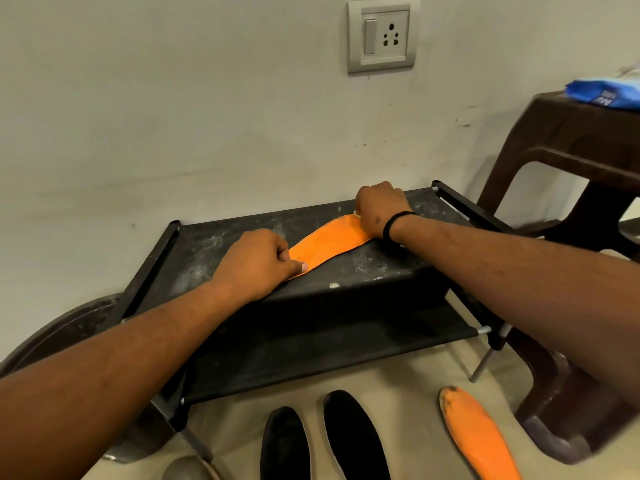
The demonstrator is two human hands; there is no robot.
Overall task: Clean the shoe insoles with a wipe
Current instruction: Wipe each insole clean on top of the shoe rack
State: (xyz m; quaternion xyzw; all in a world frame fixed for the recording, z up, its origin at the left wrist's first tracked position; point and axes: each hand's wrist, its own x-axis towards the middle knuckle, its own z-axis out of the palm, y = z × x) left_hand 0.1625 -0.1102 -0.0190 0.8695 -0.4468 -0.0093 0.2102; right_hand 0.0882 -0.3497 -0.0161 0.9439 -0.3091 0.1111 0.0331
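Note:
An orange insole (329, 240) lies flat on the top shelf of a black fabric rack (391, 268). My left hand (258, 259) holds down its near end with the thumb pressed on it. At the far end my right hand (379, 209) is curled over a small white wipe (356, 213), mostly hidden under the fingers. On the floor in front lie a second orange insole (476, 434) and two black insoles (285, 445) (353, 434).
A brown plastic stool (568, 174) stands at the right against the wall, with a blue wipe packet (606, 93) on top. A dark round object (69, 327) lies at the left of the rack. A wall socket (382, 34) is above.

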